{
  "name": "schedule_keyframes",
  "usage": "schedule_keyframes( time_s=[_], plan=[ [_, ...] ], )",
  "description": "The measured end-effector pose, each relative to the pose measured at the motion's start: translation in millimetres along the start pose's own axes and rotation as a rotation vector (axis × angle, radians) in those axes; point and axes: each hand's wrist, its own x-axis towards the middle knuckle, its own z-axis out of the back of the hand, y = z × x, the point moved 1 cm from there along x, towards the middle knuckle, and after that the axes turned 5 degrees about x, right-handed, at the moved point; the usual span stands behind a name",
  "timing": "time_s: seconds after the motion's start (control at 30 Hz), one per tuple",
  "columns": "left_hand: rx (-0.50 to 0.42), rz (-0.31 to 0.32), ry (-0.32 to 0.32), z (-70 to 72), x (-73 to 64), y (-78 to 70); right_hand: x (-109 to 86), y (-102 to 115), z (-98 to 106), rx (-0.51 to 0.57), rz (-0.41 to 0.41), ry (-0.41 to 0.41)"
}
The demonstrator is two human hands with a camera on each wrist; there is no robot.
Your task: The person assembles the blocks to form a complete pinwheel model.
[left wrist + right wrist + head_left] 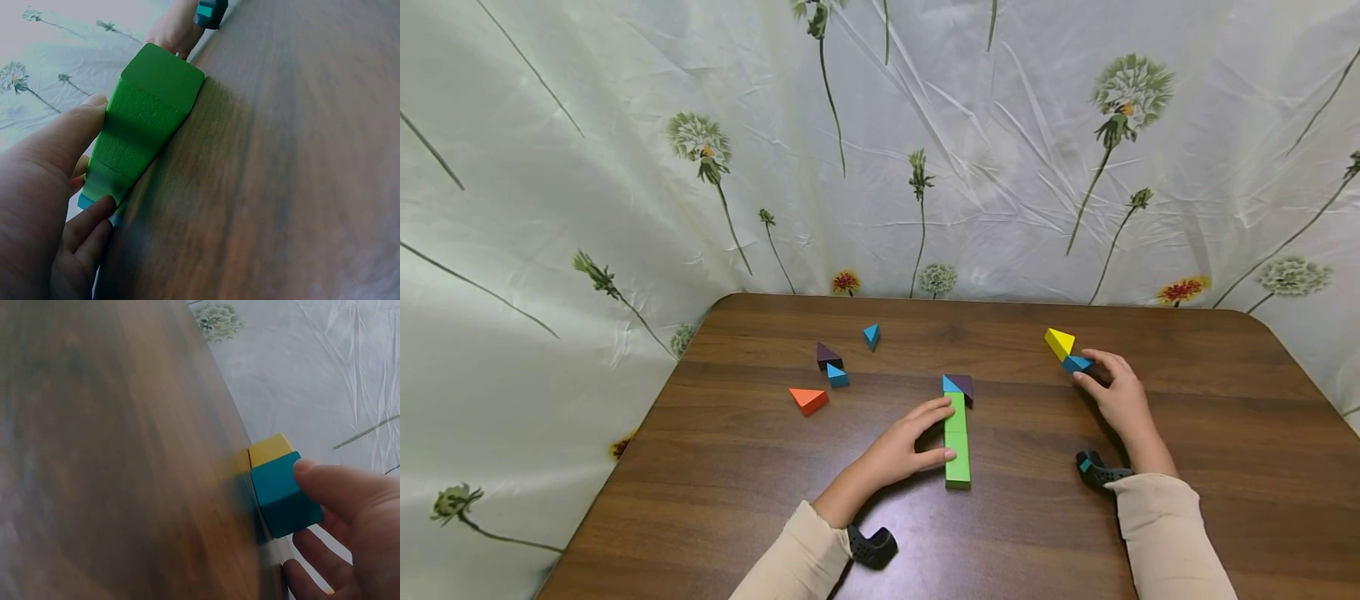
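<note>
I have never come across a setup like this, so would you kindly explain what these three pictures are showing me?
There is no machine here: a person works with two bare hands. The widest picture comes from a camera worn on the head, looking down at a brown table. The other two come from cameras on each wrist, looking at that hand's work.

The left hand touches two green blocks lined up end to end. The right hand pinches a blue block beside a yellow block. Farther left lie an orange block, a dark purple block and two small blue blocks.
</note>
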Motion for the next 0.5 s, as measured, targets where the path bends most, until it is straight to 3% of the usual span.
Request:
schedule_keyframes(
  time_s=[0.5],
  plan=[
    [0.004,0.009,0.001,-0.2,-0.2,-0.6,0.2,1.0,-2.7,-0.051,-0.021,-0.064]
  ],
)
